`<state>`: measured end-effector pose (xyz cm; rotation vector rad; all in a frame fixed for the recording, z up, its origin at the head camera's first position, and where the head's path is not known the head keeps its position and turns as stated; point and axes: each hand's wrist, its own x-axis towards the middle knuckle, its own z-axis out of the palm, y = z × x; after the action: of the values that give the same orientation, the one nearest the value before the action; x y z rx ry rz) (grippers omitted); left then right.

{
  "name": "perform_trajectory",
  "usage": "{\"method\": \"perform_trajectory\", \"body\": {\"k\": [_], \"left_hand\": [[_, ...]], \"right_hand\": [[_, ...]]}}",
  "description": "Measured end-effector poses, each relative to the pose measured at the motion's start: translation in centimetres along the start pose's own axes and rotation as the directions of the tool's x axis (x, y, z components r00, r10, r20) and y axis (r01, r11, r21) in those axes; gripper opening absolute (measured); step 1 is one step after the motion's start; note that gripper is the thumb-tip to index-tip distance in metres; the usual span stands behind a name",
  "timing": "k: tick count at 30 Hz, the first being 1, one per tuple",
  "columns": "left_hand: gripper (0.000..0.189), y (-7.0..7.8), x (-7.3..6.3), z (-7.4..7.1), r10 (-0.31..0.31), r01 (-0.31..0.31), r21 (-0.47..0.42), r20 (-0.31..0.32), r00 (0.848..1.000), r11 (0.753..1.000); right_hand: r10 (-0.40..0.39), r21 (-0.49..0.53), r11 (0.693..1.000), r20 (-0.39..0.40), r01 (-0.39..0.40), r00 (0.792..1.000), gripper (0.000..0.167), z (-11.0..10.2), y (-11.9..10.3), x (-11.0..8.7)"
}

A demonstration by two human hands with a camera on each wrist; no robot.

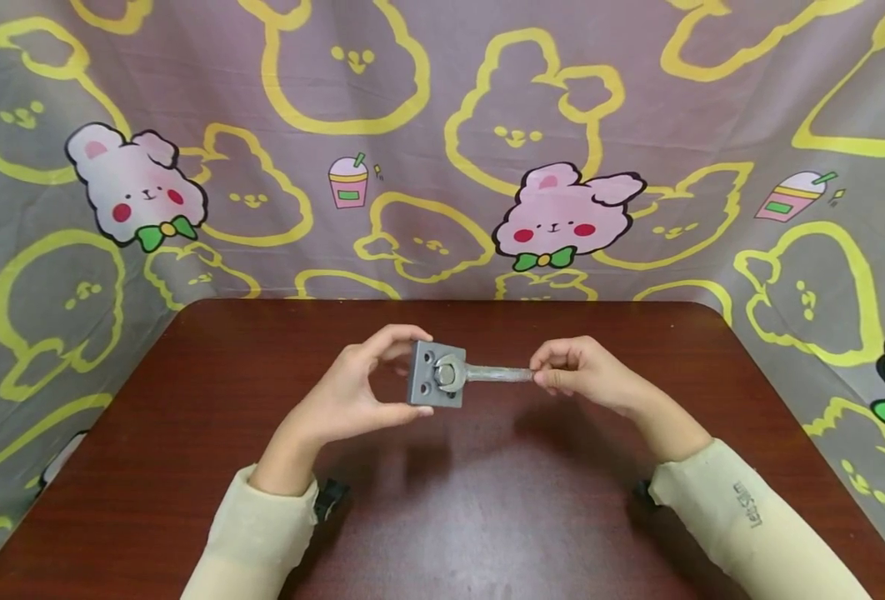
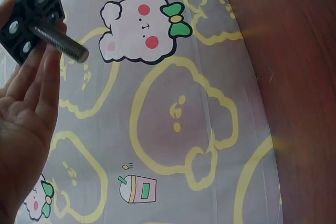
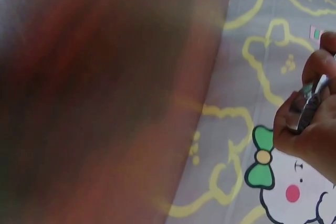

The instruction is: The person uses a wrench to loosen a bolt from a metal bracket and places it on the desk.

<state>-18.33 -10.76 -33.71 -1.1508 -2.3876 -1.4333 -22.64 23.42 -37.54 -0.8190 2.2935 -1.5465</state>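
My left hand point(image 1: 348, 390) grips a square grey block point(image 1: 437, 395) with several holes by its top and bottom edges, above the table. A bolt point(image 1: 445, 375) passes through the block; in the left wrist view its threaded shank point(image 2: 62, 41) sticks out of the back. Around the bolt's head sits the open end of a metal wrench point(image 1: 498, 374). The wrench's far end is pinched between the thumb and fingers of my right hand point(image 1: 592, 375). In the right wrist view that end of the wrench point(image 3: 310, 103) shows among the curled fingers.
Beneath both hands lies a dark red-brown tabletop point(image 1: 480, 517) with rounded far corners. A patterned curtain point(image 1: 427, 167) with cartoon rabbits hangs behind it and along both sides. Pale sleeves cover both forearms, with a small black piece at each wrist.
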Motion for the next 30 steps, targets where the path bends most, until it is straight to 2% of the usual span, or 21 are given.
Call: {"method": "perform_trajectory", "body": {"k": [5,15,25,30], "left_hand": [[0.069,-0.1,-0.1,0.0,-0.004,0.008,-0.044,0.099,0.995,0.999],[0.069,-0.2,0.0,0.1,-0.015,0.032,-0.088,0.185,0.983,0.996],[0.069,-0.2,0.2,0.8,-0.030,0.050,-0.073,0.261,0.965,0.996],[0.068,-0.4,0.4,0.9,-0.053,0.078,-0.063,0.322,0.945,0.995]], "right_hand": [[0.006,-0.101,0.995,0.065,0.000,0.998,0.005,-1.5,-0.4,1.0],[0.033,-0.228,0.974,0.147,0.001,0.989,0.006,-3.4,-2.4,2.6],[-0.026,-0.342,0.936,0.159,0.080,0.987,0.005,-4.6,-3.5,3.2],[-0.025,-0.351,0.933,0.178,0.087,0.984,0.005,-4.7,-3.9,3.4]]}}
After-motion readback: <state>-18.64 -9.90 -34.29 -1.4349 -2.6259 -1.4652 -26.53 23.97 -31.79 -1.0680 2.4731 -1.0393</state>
